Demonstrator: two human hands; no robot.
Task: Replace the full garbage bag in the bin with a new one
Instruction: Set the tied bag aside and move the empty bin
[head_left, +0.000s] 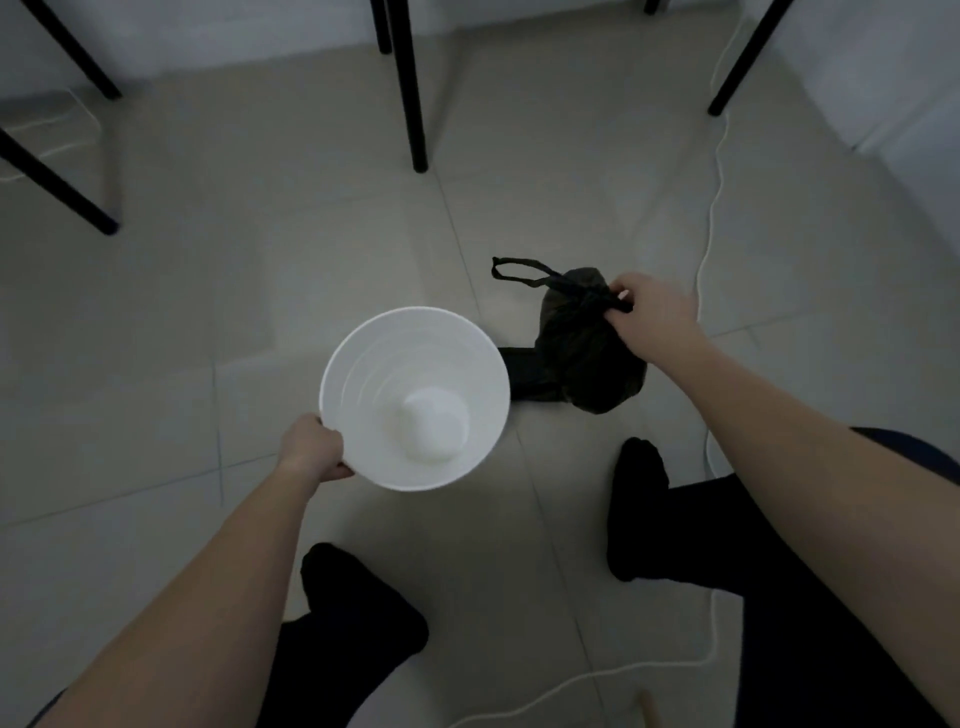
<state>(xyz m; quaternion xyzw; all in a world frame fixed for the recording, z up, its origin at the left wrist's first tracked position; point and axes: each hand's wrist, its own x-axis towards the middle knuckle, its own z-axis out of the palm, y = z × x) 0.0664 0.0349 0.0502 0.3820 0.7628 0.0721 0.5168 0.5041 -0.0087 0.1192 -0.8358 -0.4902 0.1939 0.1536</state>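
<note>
A white round bin (363, 358) stands on the tiled floor in the middle of the head view, with no bag inside it. My left hand (314, 449) grips its near-left rim. To the right of the bin a full black garbage bag (576, 358) sits on the floor, its top tied and one handle loop sticking out to the left. My right hand (652, 312) is closed on the knotted top of that bag. A flat dark piece (522, 371) lies on the floor between bin and bag, partly under the bag.
Black furniture legs stand at the back: one in the middle (413, 104), others at the left (57, 182) and right (743, 62). A white cable (714, 197) runs along the floor at the right. My two dark-socked feet (636, 499) are near the bottom.
</note>
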